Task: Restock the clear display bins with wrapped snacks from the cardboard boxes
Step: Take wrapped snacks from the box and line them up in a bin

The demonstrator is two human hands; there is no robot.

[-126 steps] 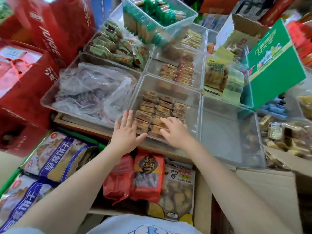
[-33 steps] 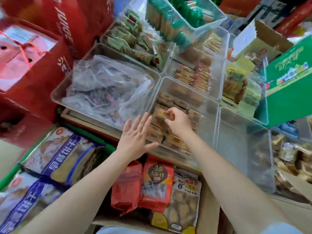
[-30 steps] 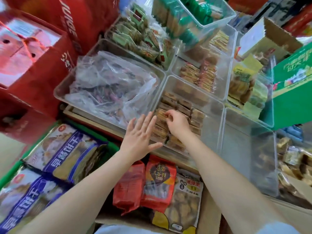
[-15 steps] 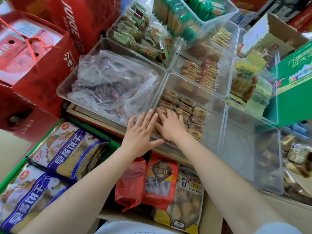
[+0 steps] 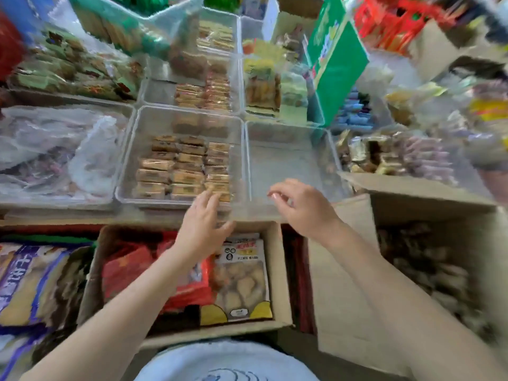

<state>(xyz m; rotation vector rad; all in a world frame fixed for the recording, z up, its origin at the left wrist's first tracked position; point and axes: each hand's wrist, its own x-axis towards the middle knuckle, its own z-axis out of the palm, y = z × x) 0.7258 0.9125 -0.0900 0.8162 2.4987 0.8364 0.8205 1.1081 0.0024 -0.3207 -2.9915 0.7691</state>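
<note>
While both hands hover at the near rims of the clear bins, neither holds anything. Left of centre, the left hand (image 5: 202, 229) is spread flat, fingertips at the near edge of the bin of wrapped snacks (image 5: 181, 169). Right of it, the right hand (image 5: 302, 207) hangs loosely curled over the empty bin (image 5: 286, 166). Farther right sits an open cardboard box (image 5: 428, 254).

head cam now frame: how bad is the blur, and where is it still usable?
Head view: heavy motion smear and blocky artefacts at the edges, worst top right and far left. The centre is sharper: the rows of wrapped snacks in their clear bin are readable, as are the left hand and right hand. The empty bin walls show soft glare. Wide-angle bending throughout; flat lighting, no hard shadows.
</note>
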